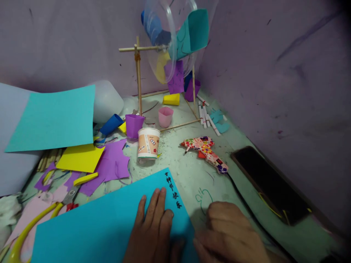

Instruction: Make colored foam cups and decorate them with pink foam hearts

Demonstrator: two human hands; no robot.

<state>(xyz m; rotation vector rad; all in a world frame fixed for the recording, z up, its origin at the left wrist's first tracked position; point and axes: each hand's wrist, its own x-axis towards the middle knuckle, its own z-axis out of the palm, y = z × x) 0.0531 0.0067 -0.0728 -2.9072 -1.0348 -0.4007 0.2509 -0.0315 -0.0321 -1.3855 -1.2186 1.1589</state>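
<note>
Hands (153,228) (229,230) at blue card (95,226), left flat on it, right curled.

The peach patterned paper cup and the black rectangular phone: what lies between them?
In the head view, a floral pink glue gun lies between the cup and the phone.

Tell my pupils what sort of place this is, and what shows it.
Probably a craft workspace, judging by the floral-patterned pink glue gun, the yellow-handled metal scissors and the flat blue paper sheet under the left hand.
</note>
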